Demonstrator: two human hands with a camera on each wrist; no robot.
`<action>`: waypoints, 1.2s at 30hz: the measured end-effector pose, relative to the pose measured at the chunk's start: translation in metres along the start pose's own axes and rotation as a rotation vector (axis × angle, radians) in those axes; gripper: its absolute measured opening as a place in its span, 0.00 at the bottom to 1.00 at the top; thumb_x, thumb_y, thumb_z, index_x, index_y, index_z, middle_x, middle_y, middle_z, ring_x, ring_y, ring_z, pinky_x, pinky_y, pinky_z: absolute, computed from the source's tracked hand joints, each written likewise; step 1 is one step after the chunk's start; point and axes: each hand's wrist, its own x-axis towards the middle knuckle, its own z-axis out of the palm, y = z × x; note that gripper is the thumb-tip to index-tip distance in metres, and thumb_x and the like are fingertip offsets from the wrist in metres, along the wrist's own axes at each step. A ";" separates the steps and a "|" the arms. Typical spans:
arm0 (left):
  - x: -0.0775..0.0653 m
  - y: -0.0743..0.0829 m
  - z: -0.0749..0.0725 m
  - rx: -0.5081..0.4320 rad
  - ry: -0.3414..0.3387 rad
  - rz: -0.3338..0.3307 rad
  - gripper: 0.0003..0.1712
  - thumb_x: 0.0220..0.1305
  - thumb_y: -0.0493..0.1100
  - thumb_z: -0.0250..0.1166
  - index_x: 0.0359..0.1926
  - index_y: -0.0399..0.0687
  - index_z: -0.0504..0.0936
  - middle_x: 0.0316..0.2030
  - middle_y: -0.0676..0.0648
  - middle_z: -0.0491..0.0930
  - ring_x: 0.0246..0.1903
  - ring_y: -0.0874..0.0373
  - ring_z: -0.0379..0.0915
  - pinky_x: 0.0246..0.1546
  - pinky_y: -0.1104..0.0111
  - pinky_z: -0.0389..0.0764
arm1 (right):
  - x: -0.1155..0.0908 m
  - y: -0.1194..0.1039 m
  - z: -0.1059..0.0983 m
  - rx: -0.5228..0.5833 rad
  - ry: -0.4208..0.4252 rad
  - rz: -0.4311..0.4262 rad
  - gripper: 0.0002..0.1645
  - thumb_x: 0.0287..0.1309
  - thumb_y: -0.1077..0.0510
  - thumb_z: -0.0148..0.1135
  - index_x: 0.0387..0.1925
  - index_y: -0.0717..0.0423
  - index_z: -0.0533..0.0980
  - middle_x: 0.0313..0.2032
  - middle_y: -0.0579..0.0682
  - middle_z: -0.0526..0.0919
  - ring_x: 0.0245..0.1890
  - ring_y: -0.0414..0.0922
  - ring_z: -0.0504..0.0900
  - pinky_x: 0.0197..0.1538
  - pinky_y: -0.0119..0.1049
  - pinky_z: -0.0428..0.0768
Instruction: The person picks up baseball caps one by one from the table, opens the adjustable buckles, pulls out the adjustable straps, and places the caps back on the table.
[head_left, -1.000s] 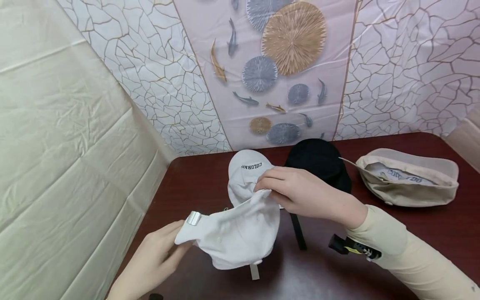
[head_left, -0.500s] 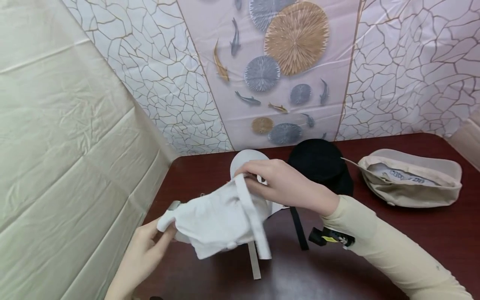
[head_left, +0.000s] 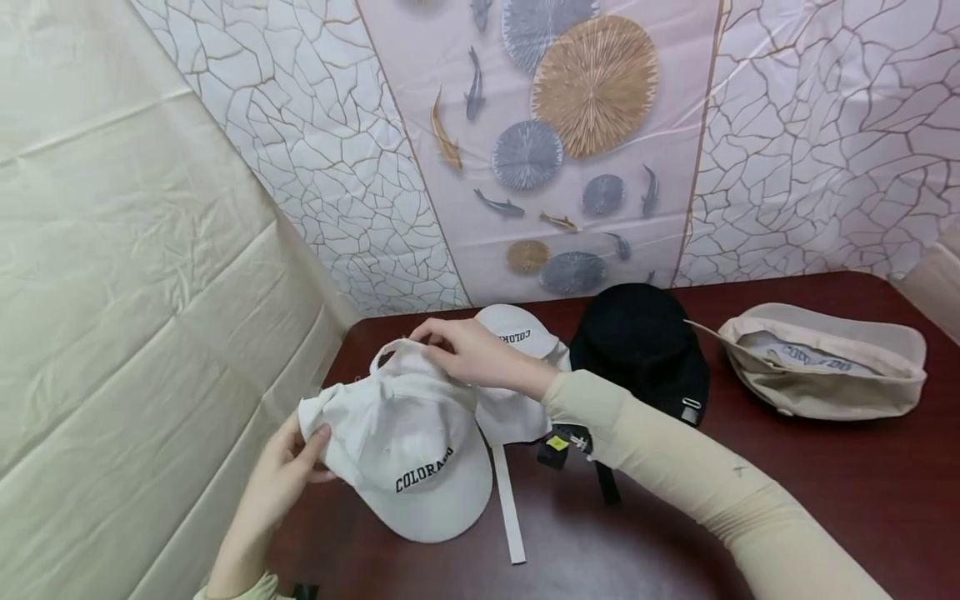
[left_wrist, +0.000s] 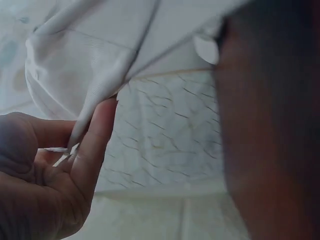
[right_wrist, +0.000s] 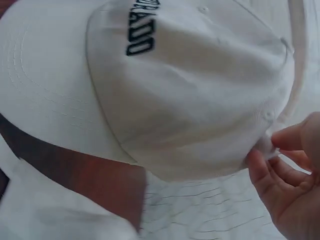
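Both hands hold a white baseball cap (head_left: 405,442) with dark "COLORADO" lettering above the table, its brim pointing toward the near side. My left hand (head_left: 277,467) pinches the cap's edge at the left between thumb and fingers; the left wrist view shows the fabric (left_wrist: 95,95) between them. At the back of the cap, my right hand (head_left: 480,354) pinches the rim, and in the right wrist view its fingertips (right_wrist: 257,162) grip the cloth near the strap opening. Behind the right hand lies a second white cap (head_left: 517,412) with similar lettering, partly hidden.
A black bucket hat (head_left: 637,342) sits behind the right forearm. Farther right, a beige cap (head_left: 825,367) lies with its inside showing. A pale strap (head_left: 510,508) hangs over the dark red table (head_left: 600,550). Patterned cloth (head_left: 585,150) covers the back wall.
The held cap has been turned over, so its outside, lettering and brim now show. My right hand has moved left, and my left hand has shifted slightly left with the edge.
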 end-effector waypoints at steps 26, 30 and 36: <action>0.002 -0.069 0.018 0.691 -0.328 -0.228 0.43 0.51 0.46 0.75 0.60 0.22 0.70 0.47 0.29 0.82 0.48 0.35 0.80 0.46 0.42 0.78 | -0.016 0.051 0.106 -0.392 -0.372 0.121 0.16 0.66 0.65 0.60 0.54 0.56 0.81 0.48 0.52 0.85 0.52 0.50 0.81 0.57 0.37 0.77; 0.005 -0.064 0.015 0.759 -0.298 -0.221 0.45 0.50 0.49 0.77 0.61 0.25 0.68 0.47 0.30 0.81 0.46 0.35 0.80 0.42 0.43 0.79 | -0.018 0.056 0.103 -0.364 -0.357 0.114 0.15 0.68 0.64 0.58 0.54 0.55 0.81 0.47 0.51 0.84 0.50 0.49 0.81 0.55 0.37 0.77; 0.012 -0.037 -0.001 0.785 -0.174 -0.007 0.51 0.55 0.40 0.75 0.74 0.34 0.56 0.57 0.29 0.74 0.54 0.31 0.74 0.46 0.40 0.76 | -0.031 0.043 0.072 -0.299 -0.246 0.079 0.14 0.72 0.61 0.55 0.54 0.56 0.81 0.47 0.51 0.81 0.47 0.47 0.80 0.51 0.37 0.78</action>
